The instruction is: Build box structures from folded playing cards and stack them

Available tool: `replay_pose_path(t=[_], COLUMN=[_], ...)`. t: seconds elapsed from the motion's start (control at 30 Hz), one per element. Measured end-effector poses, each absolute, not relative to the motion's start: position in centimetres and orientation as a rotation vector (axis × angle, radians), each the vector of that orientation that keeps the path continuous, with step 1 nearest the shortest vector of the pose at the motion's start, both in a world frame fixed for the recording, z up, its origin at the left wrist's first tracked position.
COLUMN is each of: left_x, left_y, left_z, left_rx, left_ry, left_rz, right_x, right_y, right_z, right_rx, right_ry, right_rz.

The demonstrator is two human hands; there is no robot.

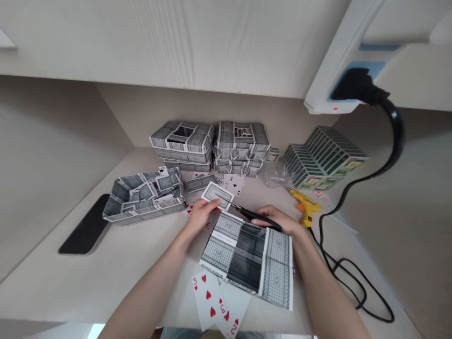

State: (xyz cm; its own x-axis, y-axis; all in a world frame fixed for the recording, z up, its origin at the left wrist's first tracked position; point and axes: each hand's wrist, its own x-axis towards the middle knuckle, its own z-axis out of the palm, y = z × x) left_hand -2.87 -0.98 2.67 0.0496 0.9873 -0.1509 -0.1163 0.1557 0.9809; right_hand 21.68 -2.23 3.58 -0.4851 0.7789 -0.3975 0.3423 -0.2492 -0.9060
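Between thumb and fingers, my left hand pinches a playing card, its patterned back facing up. My right hand is closed around the handles of black scissors. The scissor blades reach left over the card's edge; whether they are cutting into it I cannot tell. Just in front of both hands lies a box made of playing cards, with a dark window in its top. Two heart cards stick out at its near side, face up.
An open card-built tray with loose pieces stands left, beside a black phone. Stacked card boxes fill the back. On the right are a yellow glue gun, card packs and a looping black cable.
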Motion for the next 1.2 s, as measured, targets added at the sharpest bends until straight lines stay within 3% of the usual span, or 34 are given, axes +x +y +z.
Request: replay_pose_path(t=[1.2], left_x=[-3.62], left_y=[-0.11], left_z=[2.03], left_rx=[0.985], left_ry=[1.204], left_rz=[1.202], right_x=[21.32], right_y=[-2.44], right_z=[4.15], right_rx=[-1.385], right_ry=[-1.697], right_rz=[1.735])
